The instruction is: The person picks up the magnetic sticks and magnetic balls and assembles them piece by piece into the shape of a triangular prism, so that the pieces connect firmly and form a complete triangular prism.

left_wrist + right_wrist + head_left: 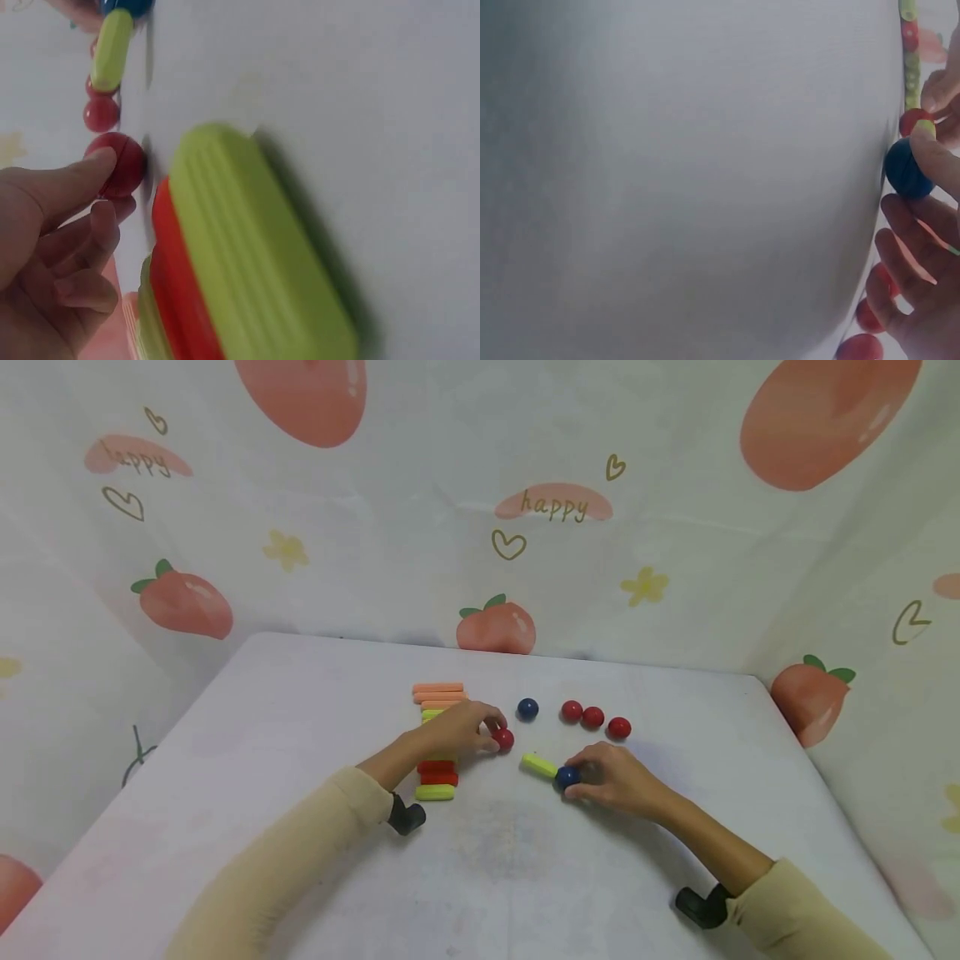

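Observation:
My left hand pinches a red ball between thumb and fingers, close over the table. In my right hand, thumb and fingertips grip a blue ball. A yellow-green stick meets that blue ball at one end and points toward the red ball in the head view. Beside and partly under my left forearm lies a column of ridged sticks: orange ones at the far end, red ones nearer, a yellow-green one nearest. My left hand hides part of the column.
Another blue ball lies beyond the hands. To its right, three red balls sit in a loose row. The white-covered table ends at a printed cloth backdrop. Dark wrist mounts stick out from both sleeves.

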The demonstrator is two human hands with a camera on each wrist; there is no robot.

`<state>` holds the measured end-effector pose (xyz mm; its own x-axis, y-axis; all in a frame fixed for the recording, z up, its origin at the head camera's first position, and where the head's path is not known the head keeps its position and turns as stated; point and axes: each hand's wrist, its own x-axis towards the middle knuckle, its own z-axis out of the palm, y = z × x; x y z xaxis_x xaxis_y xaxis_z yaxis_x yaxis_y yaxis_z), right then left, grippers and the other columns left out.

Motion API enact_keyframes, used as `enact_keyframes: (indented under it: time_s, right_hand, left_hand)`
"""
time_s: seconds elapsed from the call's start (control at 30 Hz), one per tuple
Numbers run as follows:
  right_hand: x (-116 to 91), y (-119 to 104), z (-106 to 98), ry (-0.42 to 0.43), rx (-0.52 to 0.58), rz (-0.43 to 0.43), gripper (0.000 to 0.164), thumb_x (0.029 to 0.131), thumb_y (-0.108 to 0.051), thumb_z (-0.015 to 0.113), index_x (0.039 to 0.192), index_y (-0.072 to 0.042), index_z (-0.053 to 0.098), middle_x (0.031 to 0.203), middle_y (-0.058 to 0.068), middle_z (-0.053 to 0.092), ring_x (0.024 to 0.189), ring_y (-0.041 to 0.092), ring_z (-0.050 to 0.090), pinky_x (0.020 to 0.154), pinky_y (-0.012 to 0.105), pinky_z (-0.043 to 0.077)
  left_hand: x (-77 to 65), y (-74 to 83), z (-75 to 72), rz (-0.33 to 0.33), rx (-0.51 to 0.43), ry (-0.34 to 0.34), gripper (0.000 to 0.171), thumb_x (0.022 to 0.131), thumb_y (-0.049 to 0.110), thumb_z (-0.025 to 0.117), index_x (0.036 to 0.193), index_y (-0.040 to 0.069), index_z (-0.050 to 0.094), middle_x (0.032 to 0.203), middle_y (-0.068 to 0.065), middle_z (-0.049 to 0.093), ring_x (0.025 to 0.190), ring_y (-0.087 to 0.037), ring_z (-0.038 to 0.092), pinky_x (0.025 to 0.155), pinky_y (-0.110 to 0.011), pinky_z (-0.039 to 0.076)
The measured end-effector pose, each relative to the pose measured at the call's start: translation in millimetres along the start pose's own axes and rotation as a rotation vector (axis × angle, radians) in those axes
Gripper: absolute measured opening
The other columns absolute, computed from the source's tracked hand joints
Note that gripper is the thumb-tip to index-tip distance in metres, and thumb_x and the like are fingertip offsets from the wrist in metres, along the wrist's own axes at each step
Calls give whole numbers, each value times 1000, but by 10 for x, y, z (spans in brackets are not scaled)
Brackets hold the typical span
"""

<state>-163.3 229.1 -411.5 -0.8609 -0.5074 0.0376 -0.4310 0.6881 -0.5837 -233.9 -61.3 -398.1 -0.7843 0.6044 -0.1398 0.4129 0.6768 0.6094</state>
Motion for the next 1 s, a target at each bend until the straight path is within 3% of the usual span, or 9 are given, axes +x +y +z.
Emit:
enact_keyframes:
  time_s: [0.17, 0.3, 0.47, 0.6, 0.8, 1.0]
  right_hand:
    - [7, -18, 21, 8, -13, -2, 40, 79, -28, 85, 111, -6, 74, 101, -3, 72, 94, 16, 62, 84, 37, 53]
    - [-2, -34, 25, 2, -33, 6, 43, 79, -28, 85, 114, -7, 73, 102, -4, 71, 94, 14, 61, 84, 37, 53]
    - [-14, -38, 11, -48, -22, -18, 54, 81, -31, 83, 127, -7, 67, 112, 1, 70, 104, 20, 62, 90, 45, 54]
    - [-31, -31, -2, -77, -7, -67, 49, 85, -27, 78, 128, -7, 66, 120, 4, 69, 109, 23, 62, 92, 46, 53]
    - [-62, -5, -3, -73, 24, -109, 42, 87, -23, 76, 124, -7, 68, 117, 1, 69, 107, 18, 62, 92, 40, 53]
    - [-85, 15, 14, -67, 45, -103, 40, 86, -26, 78, 121, -9, 70, 114, -1, 69, 104, 17, 61, 89, 36, 54]
  left_hand:
    - [-84, 39, 72, 69, -51, -50, 35, 91, 16, 74, 124, 10, 66, 109, 1, 69, 101, -13, 60, 87, -25, 52]
    - [-127, 75, 102, 69, -74, -66, 37, 91, 16, 74, 126, 10, 66, 110, 0, 68, 96, -13, 60, 82, -24, 53]
    - [-132, 88, 109, 70, -62, -68, 38, 92, 16, 73, 129, 10, 65, 111, 0, 69, 95, -13, 60, 82, -23, 53]
    - [-142, 67, 117, 78, -68, -70, 39, 93, 16, 71, 131, 11, 64, 114, -1, 69, 95, -13, 61, 82, -23, 53]
    - [-263, -13, 87, 116, -95, -30, 38, 93, 17, 71, 130, 11, 65, 113, -3, 70, 86, -11, 64, 74, -23, 54]
    - [-514, -126, -1, 124, -86, 29, 36, 90, 22, 74, 124, 11, 69, 101, 2, 69, 75, -10, 60, 67, -24, 53]
